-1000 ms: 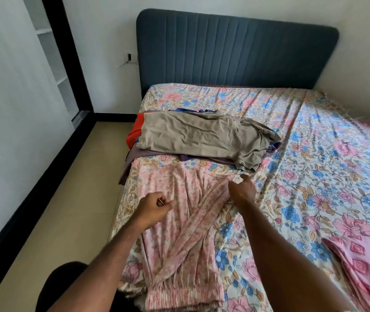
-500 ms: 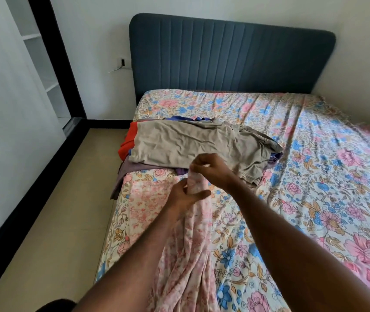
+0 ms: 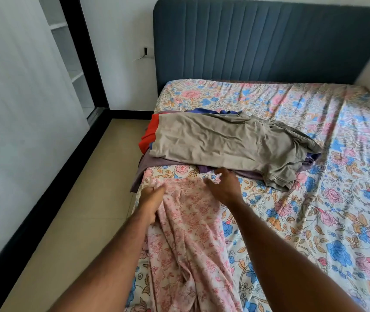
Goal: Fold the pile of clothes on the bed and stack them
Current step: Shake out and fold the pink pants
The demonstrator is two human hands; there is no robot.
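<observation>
Right now my left hand [image 3: 151,200] is at the near left edge of the bed [image 3: 314,210], fingers curled around the far left corner of the pink floral garment [image 3: 186,233], gripping a bunched bit of its hem. That garment lies spread lengthwise down the left side of the mattress, running from just short of the clothes pile toward me, with long wrinkles and soft folds along it; its near end runs out of view at the bottom.

My right hand [image 3: 223,185] is out flat with the fingers spread and relaxed, palm down over the far right corner of the same garment. It holds nothing; I cannot tell whether the fingertips actually touch the cloth or hover just above it. The fingertips reach nearly to the near edge of the pile.

The pile of clothes [image 3: 224,145] sits farther up the bed on its left half, just beyond both hands. On top lies a khaki shirt [image 3: 213,140], spread wide and rumpled toward its right end. Under it an orange-red garment [image 3: 150,136] pokes out on the left, a dull purple-brown one [image 3: 150,167] hangs over the left edge of the mattress, and a bit of blue cloth [image 3: 206,111] shows at the far side.

The bed wears a floral sheet in blue, pink and orange, with a dark blue padded headboard [image 3: 258,41] at the far end. To the left is tan tiled floor [image 3: 71,210].
</observation>
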